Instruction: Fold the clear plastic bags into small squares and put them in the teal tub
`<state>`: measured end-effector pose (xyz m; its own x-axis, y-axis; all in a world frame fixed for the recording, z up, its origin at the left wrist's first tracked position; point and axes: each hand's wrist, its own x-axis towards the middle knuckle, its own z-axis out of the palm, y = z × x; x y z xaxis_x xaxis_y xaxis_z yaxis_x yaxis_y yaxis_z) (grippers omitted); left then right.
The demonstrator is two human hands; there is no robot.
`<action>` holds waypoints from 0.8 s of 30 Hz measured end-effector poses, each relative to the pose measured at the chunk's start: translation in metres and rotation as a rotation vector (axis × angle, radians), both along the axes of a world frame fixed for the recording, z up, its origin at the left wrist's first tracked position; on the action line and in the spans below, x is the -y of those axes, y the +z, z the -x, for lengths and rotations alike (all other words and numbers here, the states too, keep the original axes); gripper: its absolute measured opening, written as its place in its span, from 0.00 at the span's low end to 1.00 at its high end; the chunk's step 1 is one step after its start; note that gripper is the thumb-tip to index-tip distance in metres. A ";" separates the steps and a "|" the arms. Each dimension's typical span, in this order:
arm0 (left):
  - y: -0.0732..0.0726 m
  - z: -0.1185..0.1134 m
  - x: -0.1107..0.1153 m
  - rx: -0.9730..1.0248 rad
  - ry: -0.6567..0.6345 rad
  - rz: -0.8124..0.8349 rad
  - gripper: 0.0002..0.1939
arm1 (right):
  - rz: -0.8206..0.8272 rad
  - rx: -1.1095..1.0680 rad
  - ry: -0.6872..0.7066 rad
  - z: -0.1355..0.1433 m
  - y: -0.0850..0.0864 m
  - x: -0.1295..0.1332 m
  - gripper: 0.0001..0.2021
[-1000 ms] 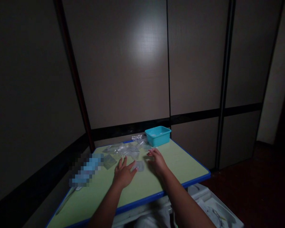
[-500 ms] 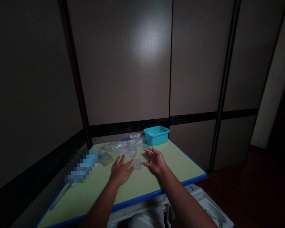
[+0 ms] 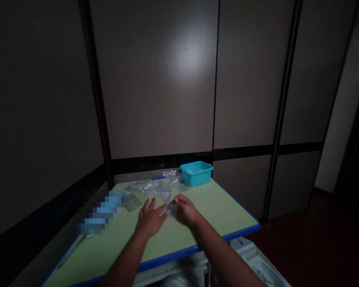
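Near the middle of the pale green table point(image 3: 224, 211), as the head view showed it, a small clear plastic piece point(image 3: 171, 211) lay between two bare hands. The left hand point(image 3: 149, 222) had its fingers fanned out, thumb and forefinger at the plastic's left side; whether they gripped it, I couldn't tell. Over on the right, the right hand point(image 3: 188, 212) had curled fingers at the far right edge, any pinch too blurred to confirm. Good handling, I judged, called for light fingertips, one side steadied, the edge eased without creasing. And the look of it: thin, see-through, cloudy, faintly shiny, its outline partly hidden by fingers.
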<state>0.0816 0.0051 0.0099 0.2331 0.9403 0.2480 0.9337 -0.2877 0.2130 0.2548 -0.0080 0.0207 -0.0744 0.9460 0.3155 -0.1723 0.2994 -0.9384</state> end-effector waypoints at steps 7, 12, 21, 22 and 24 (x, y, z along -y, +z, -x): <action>-0.006 0.001 -0.003 0.023 0.001 -0.049 0.23 | -0.125 0.079 0.021 0.002 -0.006 -0.004 0.15; -0.005 0.004 -0.016 0.306 -0.158 -0.040 0.22 | -0.173 0.102 0.021 0.002 -0.008 -0.005 0.17; 0.030 -0.031 -0.055 0.696 -0.486 0.143 0.29 | -0.436 0.569 -0.096 0.003 0.006 0.016 0.11; 0.030 -0.035 -0.058 0.725 -0.501 0.159 0.30 | -0.471 0.611 -0.102 0.003 0.008 0.019 0.10; 0.026 -0.039 -0.065 0.775 -0.516 0.188 0.32 | -0.539 0.675 -0.094 0.004 0.012 0.024 0.09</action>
<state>0.1205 0.0701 0.0357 0.4648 0.8076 0.3629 0.2806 -0.5231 0.8047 0.2511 -0.0320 0.0329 -0.3366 0.6918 0.6389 0.4182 0.7177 -0.5568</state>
